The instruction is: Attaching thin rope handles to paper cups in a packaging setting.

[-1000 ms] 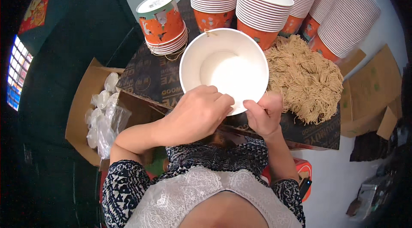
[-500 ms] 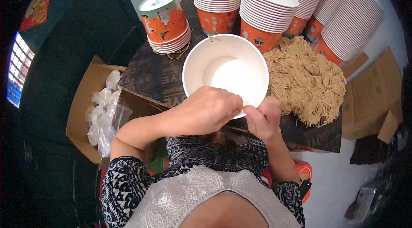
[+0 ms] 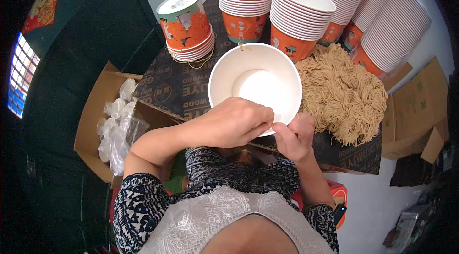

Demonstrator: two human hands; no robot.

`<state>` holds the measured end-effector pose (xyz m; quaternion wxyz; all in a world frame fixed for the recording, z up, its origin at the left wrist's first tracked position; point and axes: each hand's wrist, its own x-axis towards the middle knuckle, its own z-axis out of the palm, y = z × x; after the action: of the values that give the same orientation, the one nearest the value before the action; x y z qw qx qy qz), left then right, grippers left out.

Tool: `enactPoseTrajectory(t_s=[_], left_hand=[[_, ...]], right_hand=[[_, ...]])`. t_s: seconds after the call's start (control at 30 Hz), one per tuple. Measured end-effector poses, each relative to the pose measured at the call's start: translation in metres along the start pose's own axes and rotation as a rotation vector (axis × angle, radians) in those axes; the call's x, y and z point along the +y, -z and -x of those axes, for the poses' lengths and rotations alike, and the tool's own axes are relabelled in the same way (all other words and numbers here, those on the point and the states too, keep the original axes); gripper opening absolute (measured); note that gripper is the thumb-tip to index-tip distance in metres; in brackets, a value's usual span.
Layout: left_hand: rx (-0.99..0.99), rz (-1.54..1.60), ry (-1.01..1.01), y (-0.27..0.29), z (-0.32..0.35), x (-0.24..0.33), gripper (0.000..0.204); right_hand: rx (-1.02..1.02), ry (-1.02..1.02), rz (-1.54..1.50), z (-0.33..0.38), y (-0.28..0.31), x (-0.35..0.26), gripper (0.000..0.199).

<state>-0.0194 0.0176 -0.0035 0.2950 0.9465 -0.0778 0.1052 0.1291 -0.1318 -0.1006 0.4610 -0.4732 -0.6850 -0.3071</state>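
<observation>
A large white-lined paper bucket (image 3: 229, 70) stands in front of me with its mouth up. A bit of tan string (image 3: 244, 46) is fastened at its far rim. Over the near rim, my left hand (image 3: 241, 121) is closed in a pinch, its fingertips reaching inside; what they grip is hidden. My right hand (image 3: 295, 137) is closed against the outside of the rim at the near right, thumb and fingers pressed together. A short strand of string shows at its fingers. Both hands' fingertips nearly meet at the rim.
A heap of tan string lengths (image 3: 342, 96) lies right of the bucket. Behind stand tall stacks of orange-printed paper buckets (image 3: 301, 24). Upturned buckets (image 3: 184, 27) sit at the back left of the dark board tabletop (image 3: 167, 86). A carton (image 3: 91, 125) at left holds clear plastic lids (image 3: 112, 127).
The view has shifted slightly, so everything sits a little lower and to the right. Both hands stay at the near rim with almost the same pinch.
</observation>
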Motion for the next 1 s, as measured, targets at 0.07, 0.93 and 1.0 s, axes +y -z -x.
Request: enactPoseTrajectory(t_s=[0.07,0.93,1.0], left_hand=[[0.017,-0.003,0.006,-0.001,0.0,0.0,0.009],[1.26,-0.337,1.123,0.152,0.328,-0.248,0.024],[1.052,-0.629,1.288,0.177,0.357,-0.271,0.028]], right_hand=[[-0.005,0.002,0.047,-0.004,0.0,-0.002,0.036],[-0.006,-0.259,0.175,0.002,-0.008,-0.013,0.012],[0.006,-0.273,0.139,0.002,-0.013,-0.015,0.012]])
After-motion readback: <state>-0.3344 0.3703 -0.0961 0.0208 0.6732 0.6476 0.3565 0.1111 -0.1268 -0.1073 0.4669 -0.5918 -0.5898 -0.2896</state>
